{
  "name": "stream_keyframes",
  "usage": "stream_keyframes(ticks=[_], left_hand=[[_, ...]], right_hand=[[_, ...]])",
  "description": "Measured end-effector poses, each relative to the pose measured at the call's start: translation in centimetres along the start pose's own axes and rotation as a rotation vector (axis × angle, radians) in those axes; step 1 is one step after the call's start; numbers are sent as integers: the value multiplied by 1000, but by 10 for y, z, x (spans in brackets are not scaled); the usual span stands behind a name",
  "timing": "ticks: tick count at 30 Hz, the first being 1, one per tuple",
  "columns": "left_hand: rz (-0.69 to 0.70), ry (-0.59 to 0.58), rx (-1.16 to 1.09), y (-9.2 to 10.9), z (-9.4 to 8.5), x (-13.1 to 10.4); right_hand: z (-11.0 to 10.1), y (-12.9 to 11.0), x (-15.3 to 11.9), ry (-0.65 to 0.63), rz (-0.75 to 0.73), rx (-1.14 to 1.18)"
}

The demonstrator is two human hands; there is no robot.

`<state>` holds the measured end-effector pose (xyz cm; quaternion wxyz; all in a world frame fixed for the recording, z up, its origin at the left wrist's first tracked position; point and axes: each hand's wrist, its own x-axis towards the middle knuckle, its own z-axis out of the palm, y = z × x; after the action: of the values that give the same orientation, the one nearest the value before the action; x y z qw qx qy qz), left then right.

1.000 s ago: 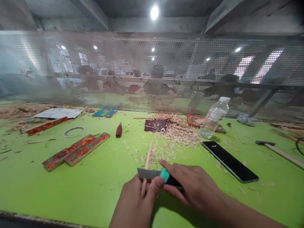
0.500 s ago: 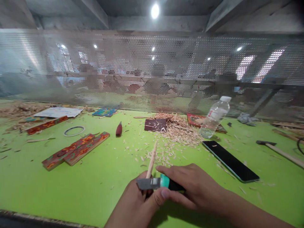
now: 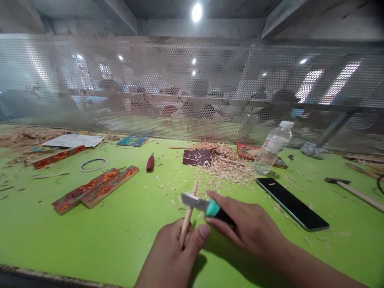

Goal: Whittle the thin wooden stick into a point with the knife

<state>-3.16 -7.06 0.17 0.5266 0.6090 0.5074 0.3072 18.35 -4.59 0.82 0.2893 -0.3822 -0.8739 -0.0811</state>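
Note:
My left hand [image 3: 177,248] is closed round the lower end of a thin, pale wooden stick [image 3: 186,224], whose narrowed tip points away from me. In my right hand [image 3: 249,228] is a utility knife [image 3: 220,214] with a black and turquoise handle. Its wide blade lies across the upper part of the stick, pointing left; whether the edge bites into the wood I cannot tell. Beyond the tip, wood shavings [image 3: 231,170] are heaped beside a dark brown square sheet [image 3: 197,157].
Painted wooden strips [image 3: 109,188], a tape roll [image 3: 93,165] and a red-handled carving knife [image 3: 150,163] lie left. On the right are a phone [image 3: 292,204], a tilted plastic bottle [image 3: 273,148] and a hammer [image 3: 354,192]. A perforated metal screen [image 3: 168,88] borders the green table [image 3: 105,244].
My right hand has carried the knife forward along the stick, from beside my left thumb to nearer the tip. My left hand keeps its hold on the stick.

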Motion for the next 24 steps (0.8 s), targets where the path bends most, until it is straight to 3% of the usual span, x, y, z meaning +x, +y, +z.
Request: stream_keyframes(ticks=[3,5,14,17,20,24], left_hand=[[-8,13,17,-1,0,-1],[3,8,-12,0,0,-2],[16,-16,-171,0,-4,-11],[11,-80,-239,-4,-5,-11],[47,-126,-246,-7,-6,-10],[111,-87,-221,-8,-6,-9]], right_hand=[[-4,10,1,100,69,-20],[-4,14,1,96,95,-22],[-2,13,3,-35,108,24],[-2,14,4,-69,106,44],[-2,14,3,-113,67,87],[-4,9,0,-238,-35,175]])
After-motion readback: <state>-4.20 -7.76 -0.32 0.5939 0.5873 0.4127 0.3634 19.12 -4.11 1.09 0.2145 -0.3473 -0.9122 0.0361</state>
